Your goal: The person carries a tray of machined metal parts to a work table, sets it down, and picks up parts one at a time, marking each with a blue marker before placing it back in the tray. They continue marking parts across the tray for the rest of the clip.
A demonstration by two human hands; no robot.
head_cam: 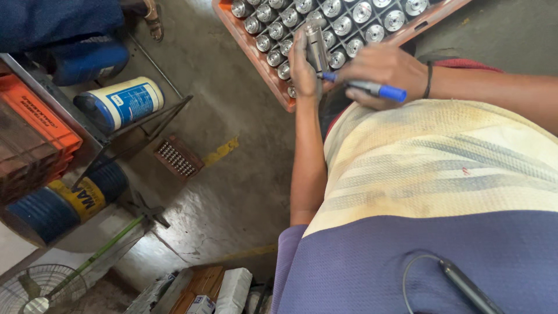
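From my remote feed, the left hand (304,65) clamped a grey steel cylinder (317,45) upright at twelve o'clock above the orange plastic crate (254,58), steadying it while the right hand (383,72) gripped a blue marker pen (372,89).

One orange crate (254,51), one blue marker (372,89), two blue-and-white drums (125,102), one fan (36,289), many metal cylinders (343,25), uncountable.

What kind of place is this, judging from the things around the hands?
Probably a small machine workshop or factory floor. An orange crate holds rows of identical machined metal cylinders; the left hand holds one such metal part while the right hand holds a blue marker. Blue drums lie beside a stained concrete floor.
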